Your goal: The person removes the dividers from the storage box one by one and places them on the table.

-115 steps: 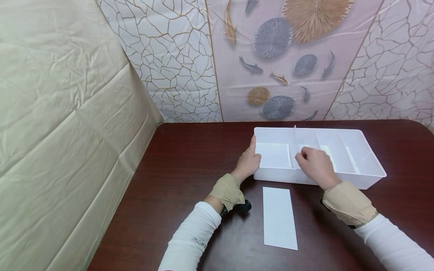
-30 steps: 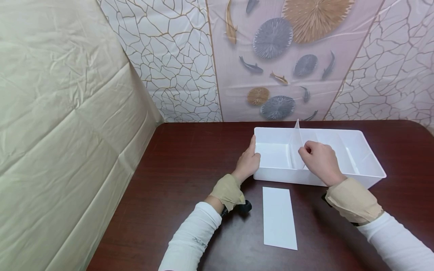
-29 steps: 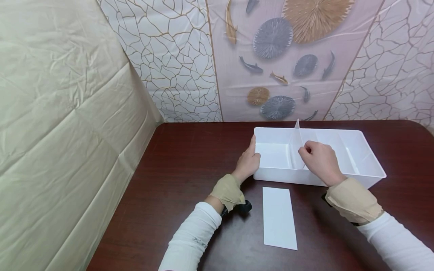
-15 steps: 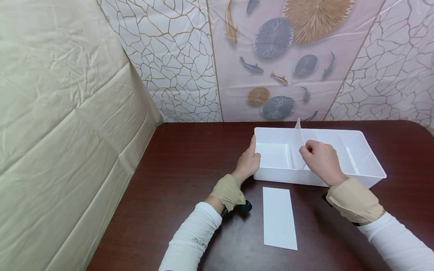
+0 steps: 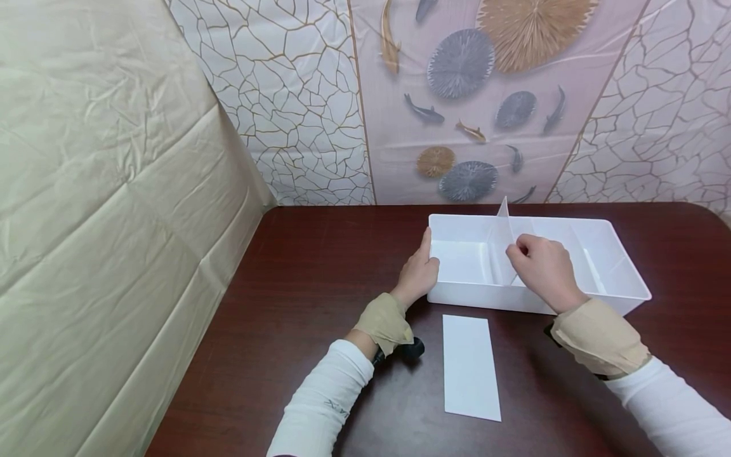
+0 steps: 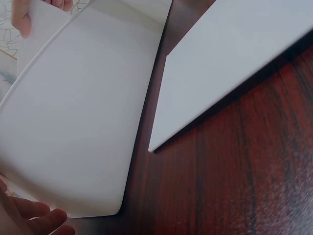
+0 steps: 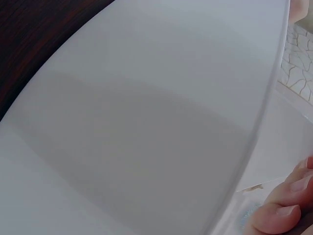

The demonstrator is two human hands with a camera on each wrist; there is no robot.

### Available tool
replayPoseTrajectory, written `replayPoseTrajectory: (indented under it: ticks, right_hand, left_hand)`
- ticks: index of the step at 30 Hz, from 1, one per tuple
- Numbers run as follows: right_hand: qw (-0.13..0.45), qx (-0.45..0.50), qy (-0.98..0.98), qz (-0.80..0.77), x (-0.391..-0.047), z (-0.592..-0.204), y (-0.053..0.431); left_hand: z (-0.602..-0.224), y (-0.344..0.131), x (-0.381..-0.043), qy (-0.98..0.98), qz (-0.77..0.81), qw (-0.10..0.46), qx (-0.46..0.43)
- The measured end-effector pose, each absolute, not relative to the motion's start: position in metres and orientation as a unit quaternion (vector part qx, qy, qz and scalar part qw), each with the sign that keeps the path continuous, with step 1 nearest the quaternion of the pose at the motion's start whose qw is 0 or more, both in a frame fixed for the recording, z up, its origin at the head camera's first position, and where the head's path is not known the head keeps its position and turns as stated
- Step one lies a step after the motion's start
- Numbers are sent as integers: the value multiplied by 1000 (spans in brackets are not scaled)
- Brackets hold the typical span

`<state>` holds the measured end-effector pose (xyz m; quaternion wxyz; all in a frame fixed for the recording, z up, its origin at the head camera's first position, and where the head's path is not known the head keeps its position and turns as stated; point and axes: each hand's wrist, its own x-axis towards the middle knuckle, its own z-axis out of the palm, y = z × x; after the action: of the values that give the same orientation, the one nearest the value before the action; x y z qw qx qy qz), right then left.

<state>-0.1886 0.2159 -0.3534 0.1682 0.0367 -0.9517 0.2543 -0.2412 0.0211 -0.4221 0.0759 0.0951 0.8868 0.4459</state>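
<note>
A long white plastic storage box (image 5: 482,293) lies on the table, split crosswise by thin white dividers. My left hand (image 5: 417,273) grips its left end, thumb over the rim and index finger stretched along the end wall. In the left wrist view, fingertips (image 6: 46,221) curl against that wall. Inside the box, my right hand (image 5: 542,266) pinches the leftmost divider (image 5: 501,244) between thumb and curled fingers. The divider's far corner sticks up above the box's back rim. In the right wrist view, the front wall hides much of the divider.
A loose flat white panel (image 5: 471,368) lies on the dark wooden table (image 5: 320,279) in front of the box. Another divider (image 5: 582,254) stands in the right half of the box. A patterned cloth (image 5: 308,101) hangs behind, and a beige cloth (image 5: 131,254) hangs along the left side.
My right hand has moved up and slightly right, and the divider it pinches has risen, its far corner climbing above the rim. My left hand and the box have stayed in place.
</note>
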Motion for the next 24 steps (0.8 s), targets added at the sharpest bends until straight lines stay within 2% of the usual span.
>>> replayPoseTrajectory:
  ticks: [24]
  right_hand:
    - [171,28,-951,254,-187,-347,215]
  left_hand:
    - [-421,21,-241,886,448,80,92]
